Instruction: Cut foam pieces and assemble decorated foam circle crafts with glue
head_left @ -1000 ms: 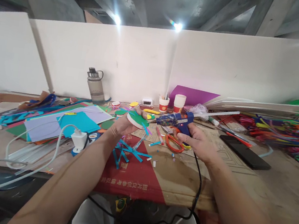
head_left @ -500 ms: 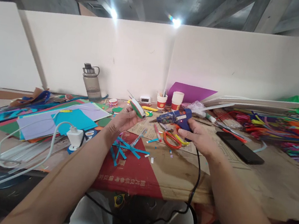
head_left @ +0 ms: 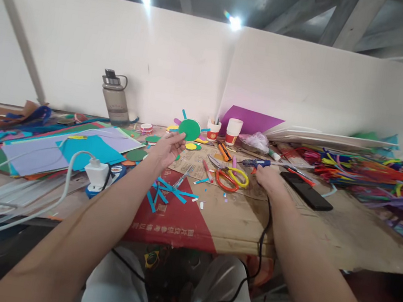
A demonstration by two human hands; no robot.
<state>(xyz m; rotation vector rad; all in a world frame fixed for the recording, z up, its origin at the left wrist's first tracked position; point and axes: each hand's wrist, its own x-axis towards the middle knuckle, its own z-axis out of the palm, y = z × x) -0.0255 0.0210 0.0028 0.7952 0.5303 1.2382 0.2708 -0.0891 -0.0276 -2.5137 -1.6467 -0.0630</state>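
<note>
My left hand (head_left: 166, 151) pinches the lower edge of a green paper disc (head_left: 190, 130), raised above the table with its flat face towards me. Blue strips stick out around the disc's rim. My right hand (head_left: 269, 176) is closed on a blue glue gun (head_left: 258, 163), low at the tabletop, its nozzle pointing left; my fingers partly hide the handle. Left of it lie scissors (head_left: 227, 181) with orange and yellow handles, beside pliers-like metal jaws. Cut blue paper strips (head_left: 173, 190) are scattered below my left hand, and a red pen (head_left: 207, 170) lies between.
Paper sheets (head_left: 38, 151) and a white plug adapter (head_left: 97, 174) lie left. Behind stand a bottle (head_left: 114, 100) and paper cups (head_left: 233, 131). A black phone (head_left: 306, 191) and pipe cleaners (head_left: 357, 172) are right. The black cord (head_left: 262, 241) hangs over the table's front edge.
My right hand has lowered the glue gun to the tabletop. My left hand has turned the disc from edge-on to face me, so its green face and blue strips now show.
</note>
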